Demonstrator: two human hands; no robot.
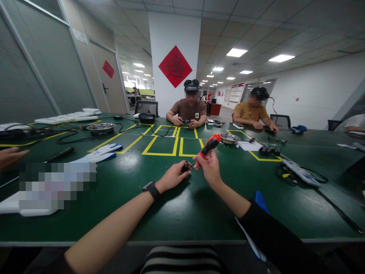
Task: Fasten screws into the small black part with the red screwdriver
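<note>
In the head view my right hand (209,167) is closed round a red and black screwdriver (211,145), its handle tilted up to the right. The thin shaft slants down to the left, toward a small black part (186,166). My left hand (174,174), with a dark watch on its wrist, grips that black part close above the green table (171,217). Whether the screwdriver's tip touches the part I cannot tell. A few tiny bits, perhaps screws, lie on the table just left of my left hand.
Yellow tape rectangles (159,154) mark the table. White-and-blue gloves (102,152) lie left, metal bowls (101,128) farther back. Black blocks (269,150), a paper sheet (248,146) and cables are at right. Two people sit opposite; another person's hand (11,156) reaches in at left.
</note>
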